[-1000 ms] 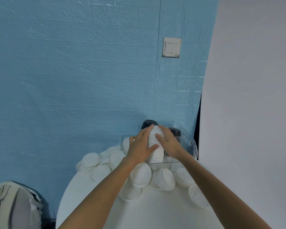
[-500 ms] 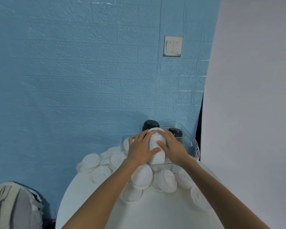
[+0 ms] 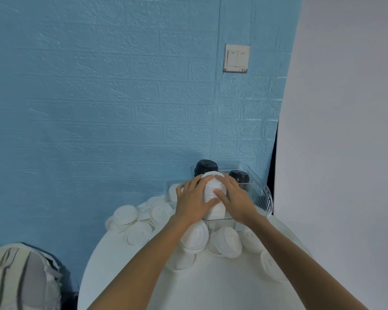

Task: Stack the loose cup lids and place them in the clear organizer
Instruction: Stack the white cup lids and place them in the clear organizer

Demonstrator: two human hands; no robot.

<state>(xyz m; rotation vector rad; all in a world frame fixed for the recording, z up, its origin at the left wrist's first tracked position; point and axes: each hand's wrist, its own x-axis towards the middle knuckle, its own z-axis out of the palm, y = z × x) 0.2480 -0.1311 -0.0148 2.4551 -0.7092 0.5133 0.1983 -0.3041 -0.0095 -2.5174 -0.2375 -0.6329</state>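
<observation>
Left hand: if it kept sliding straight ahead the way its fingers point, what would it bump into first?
Probably the black lids standing just behind the white lid stack. The left hand has its grip on that stack inside the clear organizer, fingers pointing up and away. Depth is hard to judge.

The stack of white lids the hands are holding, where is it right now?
In the head view, the stack of white lids stands upright in the clear organizer, right of centre, gripped between left hand and right hand, before two black lid stacks.
</observation>
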